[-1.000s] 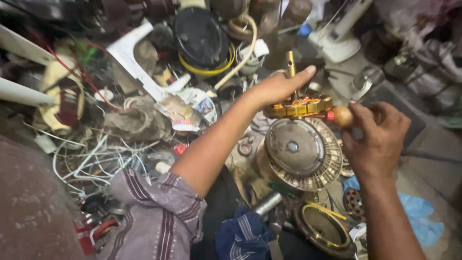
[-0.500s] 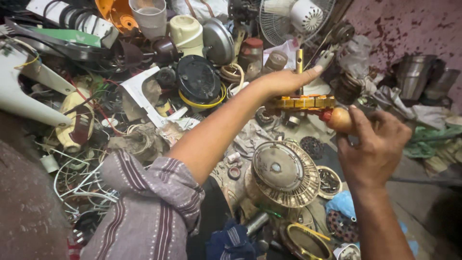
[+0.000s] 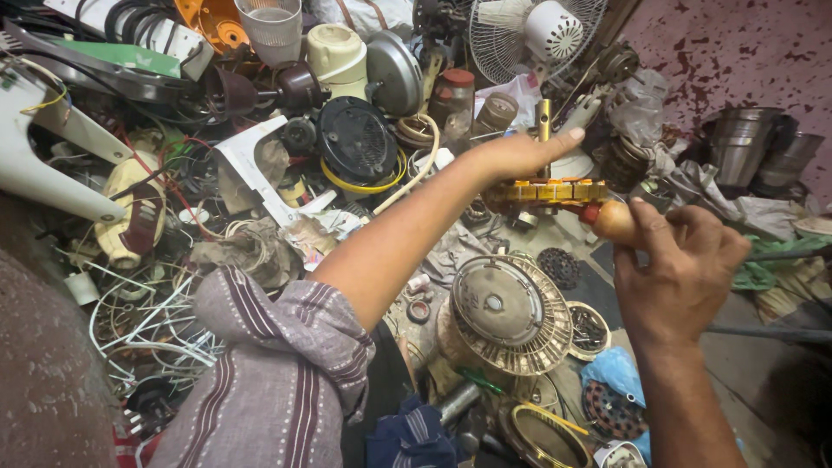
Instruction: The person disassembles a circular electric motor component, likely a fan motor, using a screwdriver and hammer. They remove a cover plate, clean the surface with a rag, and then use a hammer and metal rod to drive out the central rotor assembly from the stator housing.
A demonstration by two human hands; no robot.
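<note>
Up at mid-frame, the left hand (image 3: 520,156) grips a yellow rotor (image 3: 548,191) from above, fingers closed over its back and the forefinger stretched out along the top; a brass shaft (image 3: 543,118) sticks up from the rotor just past the knuckles. The right hand (image 3: 680,260) is closed around a tool with a wooden handle (image 3: 614,221), whose round end touches the rotor's right side. Whether the tool's tip is in the rotor cannot be told.

Directly below the rotor, on the floor, sits a ribbed motor housing (image 3: 504,314) with a round metal cap, and beside it on the right a smaller ring (image 3: 592,328) and a dark perforated disc (image 3: 559,266). A blue cloth (image 3: 409,438) lies at the bottom edge, with a blue bag (image 3: 615,373) to the right.

Behind the left forearm, junk crowds the floor: a black fan grille (image 3: 355,139) with a yellow ring, a white bracket (image 3: 251,160), a tangle of white wires (image 3: 147,321), and a cream casing (image 3: 130,217). Further back stand a cream jar (image 3: 336,56), a clear cup (image 3: 273,30), a grey dome (image 3: 394,74) and a table fan (image 3: 542,35). Steel pots (image 3: 741,147) stand at far right, against the speckled wall (image 3: 737,52).
</note>
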